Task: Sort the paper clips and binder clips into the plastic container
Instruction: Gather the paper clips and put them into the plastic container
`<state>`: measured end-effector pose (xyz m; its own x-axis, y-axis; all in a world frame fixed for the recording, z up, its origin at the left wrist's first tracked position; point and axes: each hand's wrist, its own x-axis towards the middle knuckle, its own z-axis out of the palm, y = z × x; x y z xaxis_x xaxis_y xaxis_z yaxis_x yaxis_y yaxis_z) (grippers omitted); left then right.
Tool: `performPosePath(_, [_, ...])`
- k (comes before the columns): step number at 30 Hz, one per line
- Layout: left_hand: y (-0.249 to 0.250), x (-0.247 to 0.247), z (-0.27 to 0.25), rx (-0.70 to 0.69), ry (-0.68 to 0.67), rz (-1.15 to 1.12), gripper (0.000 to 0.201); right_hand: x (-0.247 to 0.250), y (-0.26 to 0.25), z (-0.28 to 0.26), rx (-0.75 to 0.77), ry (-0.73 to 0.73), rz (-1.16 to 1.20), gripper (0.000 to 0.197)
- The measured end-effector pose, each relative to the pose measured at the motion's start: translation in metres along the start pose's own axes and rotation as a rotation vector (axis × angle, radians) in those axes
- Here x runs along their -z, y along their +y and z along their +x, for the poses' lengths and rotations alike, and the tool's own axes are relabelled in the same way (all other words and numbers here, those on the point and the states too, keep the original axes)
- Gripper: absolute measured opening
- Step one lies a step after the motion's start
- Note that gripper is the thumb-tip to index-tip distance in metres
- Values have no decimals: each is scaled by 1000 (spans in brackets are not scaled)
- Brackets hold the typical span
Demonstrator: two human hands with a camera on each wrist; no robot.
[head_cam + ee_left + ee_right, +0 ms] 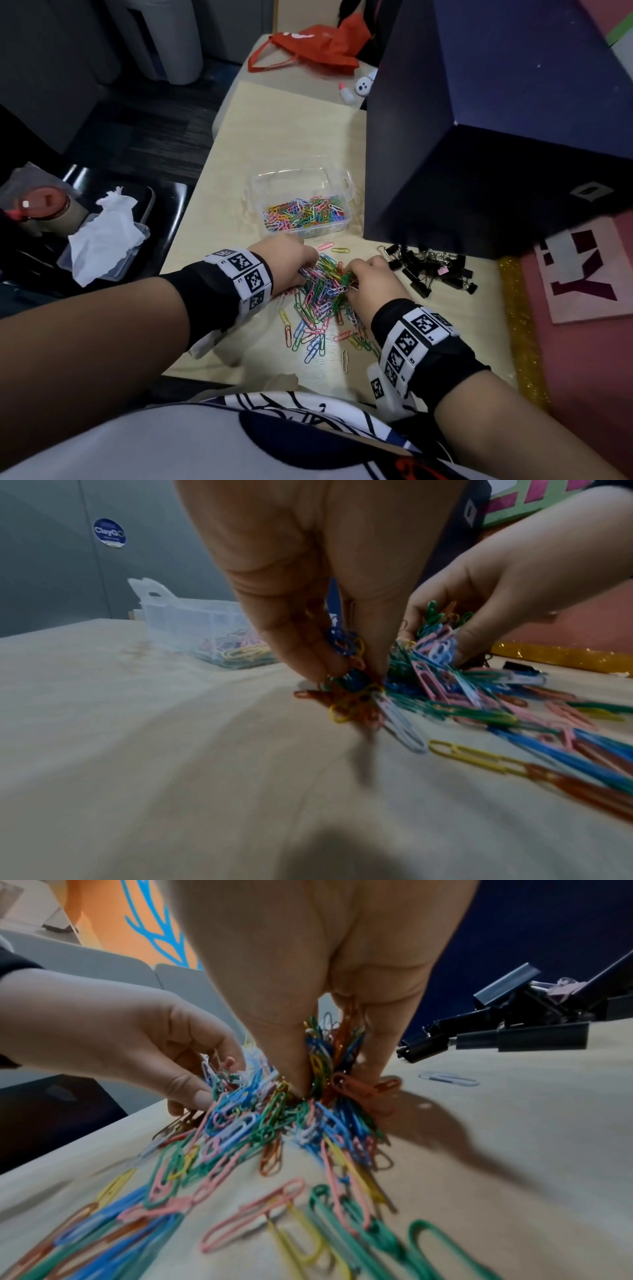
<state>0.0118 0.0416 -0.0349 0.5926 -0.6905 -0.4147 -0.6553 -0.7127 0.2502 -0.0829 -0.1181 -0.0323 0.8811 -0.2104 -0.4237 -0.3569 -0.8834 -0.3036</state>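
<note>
both hands, left (286, 262) and right (371, 279), were pinched on bunches of the clips (322, 301) heaped mid-worktop (239, 144), the box (305, 205) at 12 o'clock, binder clips (435, 269) at 3. light, slick, tangling wire: best gathered from the heap's sides in loose bunches.

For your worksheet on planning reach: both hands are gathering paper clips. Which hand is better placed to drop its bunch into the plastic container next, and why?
Probably the left hand: it grips paper clips just in front of the plastic container, while the right hand sits farther over, beside the binder clips.
</note>
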Motion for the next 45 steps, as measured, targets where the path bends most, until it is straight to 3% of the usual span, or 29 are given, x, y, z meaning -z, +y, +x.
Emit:
performPosePath(5, [-6,19,1,-18,62,-17,32,5,-5,5,13,7,-2,36])
performPosePath(14, [-26,61,14,65,334,-149,30,10,-16,13,10,-77,-11,42])
performPosePath(24, [-38,44,20,144,145,-25,38,44,-33,23,103,-50,68,20])
performPosePath(29, [-44,44,16,147,218,-124,33,56,-53,43,173,49,141,22])
performPosePath(36, [-51,42,9,174,331,-207,32,61,-71,74,194,71,24,50])
performPosePath(40, [-47,37,9,70,265,-92,43,63,-68,74,149,94,-48,52])
performPosePath(45, [-36,30,11,-26,120,192,46,61,-57,62,78,75,-72,35])
